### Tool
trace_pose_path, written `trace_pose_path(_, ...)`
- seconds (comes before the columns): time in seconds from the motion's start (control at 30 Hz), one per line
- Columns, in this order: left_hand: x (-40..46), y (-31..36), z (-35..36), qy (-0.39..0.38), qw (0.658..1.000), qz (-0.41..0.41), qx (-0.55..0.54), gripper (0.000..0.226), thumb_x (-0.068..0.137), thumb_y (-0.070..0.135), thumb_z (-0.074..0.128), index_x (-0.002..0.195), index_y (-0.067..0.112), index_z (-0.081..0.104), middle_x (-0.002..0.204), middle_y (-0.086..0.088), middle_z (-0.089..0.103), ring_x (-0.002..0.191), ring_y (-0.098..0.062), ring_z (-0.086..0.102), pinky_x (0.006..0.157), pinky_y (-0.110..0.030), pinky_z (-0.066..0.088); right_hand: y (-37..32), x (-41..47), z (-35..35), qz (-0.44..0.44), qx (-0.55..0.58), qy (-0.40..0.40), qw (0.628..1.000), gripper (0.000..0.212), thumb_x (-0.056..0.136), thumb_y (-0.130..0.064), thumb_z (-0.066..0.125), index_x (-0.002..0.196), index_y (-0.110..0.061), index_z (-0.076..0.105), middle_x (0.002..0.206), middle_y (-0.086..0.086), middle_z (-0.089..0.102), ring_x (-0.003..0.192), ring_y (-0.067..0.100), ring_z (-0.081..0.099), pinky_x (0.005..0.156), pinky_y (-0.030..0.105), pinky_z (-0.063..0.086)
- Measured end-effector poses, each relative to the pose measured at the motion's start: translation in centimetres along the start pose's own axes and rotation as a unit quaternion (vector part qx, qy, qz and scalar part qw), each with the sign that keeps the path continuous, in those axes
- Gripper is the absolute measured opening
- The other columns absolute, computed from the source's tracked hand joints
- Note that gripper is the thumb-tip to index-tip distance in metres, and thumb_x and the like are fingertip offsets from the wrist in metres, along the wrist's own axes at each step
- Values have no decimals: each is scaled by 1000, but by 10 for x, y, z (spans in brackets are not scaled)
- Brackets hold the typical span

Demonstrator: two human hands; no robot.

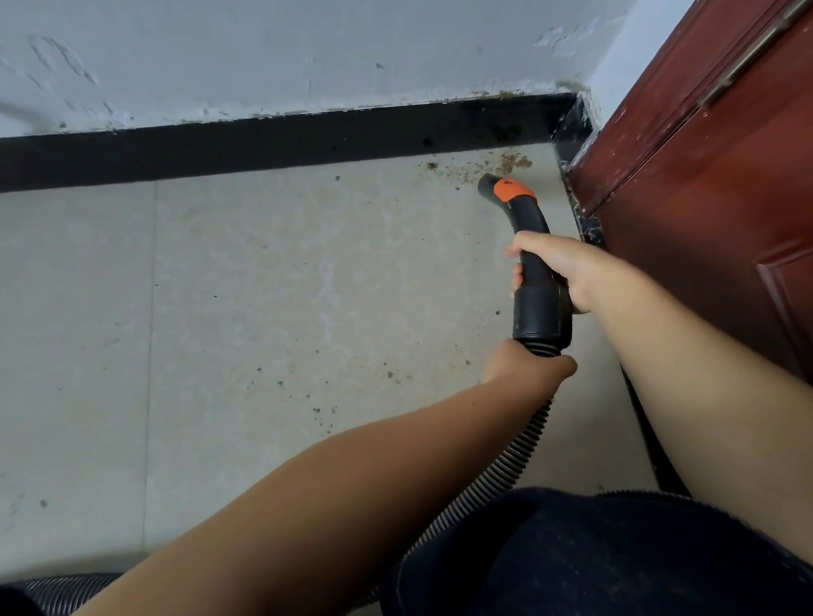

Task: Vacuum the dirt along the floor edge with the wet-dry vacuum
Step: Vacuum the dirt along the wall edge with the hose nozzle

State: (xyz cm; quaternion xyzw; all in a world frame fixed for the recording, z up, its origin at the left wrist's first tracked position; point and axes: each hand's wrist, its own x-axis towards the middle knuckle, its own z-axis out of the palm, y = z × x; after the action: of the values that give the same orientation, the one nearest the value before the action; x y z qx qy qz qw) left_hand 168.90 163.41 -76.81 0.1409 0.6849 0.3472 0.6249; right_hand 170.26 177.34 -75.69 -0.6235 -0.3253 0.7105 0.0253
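A black vacuum nozzle handle (531,222) with an orange slider points at the floor corner, its mouth just short of a patch of brown dirt (489,165) along the black baseboard (244,144). My right hand (559,267) grips the handle's curved part. My left hand (527,362) holds the ribbed grey hose (508,463) just behind the black cuff. The hose runs back under my left arm to the lower left. Scattered crumbs lie on the beige tiles (294,320) near my hands.
A dark red wooden door (733,169) stands at the right, close to my right arm. The scuffed white wall (263,45) rises above the baseboard. My dark-clothed knee (576,572) fills the bottom. A tile seam runs down the left.
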Motion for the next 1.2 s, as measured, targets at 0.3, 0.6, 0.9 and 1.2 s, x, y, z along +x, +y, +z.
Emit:
trace_pose_path(0.3, 15, 20, -22, 19, 999, 13, 50, 15, 79, 12, 64, 82, 13, 50, 71, -6, 53, 70, -26, 54, 73, -36, 52, -13, 15, 4, -21, 73, 38, 996, 13, 82, -11, 61, 84, -11, 48, 49, 2, 54, 39, 15, 52, 53, 24, 50)
trace_pose_path(0.6, 32, 43, -12, -1, 997, 6, 73, 20, 81, 16, 65, 93, 8, 51, 74, -6, 51, 71, -24, 53, 69, -32, 47, -31, 28, -16, -38, 118, 57, 991, 12, 81, -9, 60, 79, -11, 48, 48, 1, 51, 38, 13, 50, 50, 20, 49)
trace_pose_path(0.9, 38, 41, -19, 19, 999, 2, 31, 20, 81, 12, 65, 95, 6, 51, 73, -7, 50, 72, -26, 51, 69, -33, 46, -39, 33, 1, -34, 49, 30, 998, 14, 81, -11, 62, 85, -12, 48, 51, 2, 54, 41, 14, 53, 55, 26, 50)
trace_pose_path(1.2, 39, 47, -11, 18, 999, -3, 38, 19, 81, 12, 64, 93, 8, 51, 70, -5, 49, 66, -23, 50, 67, -31, 46, -45, 36, -7, -26, 42, 28, 998, 12, 81, -10, 61, 82, -11, 49, 51, 1, 54, 42, 13, 52, 56, 27, 50)
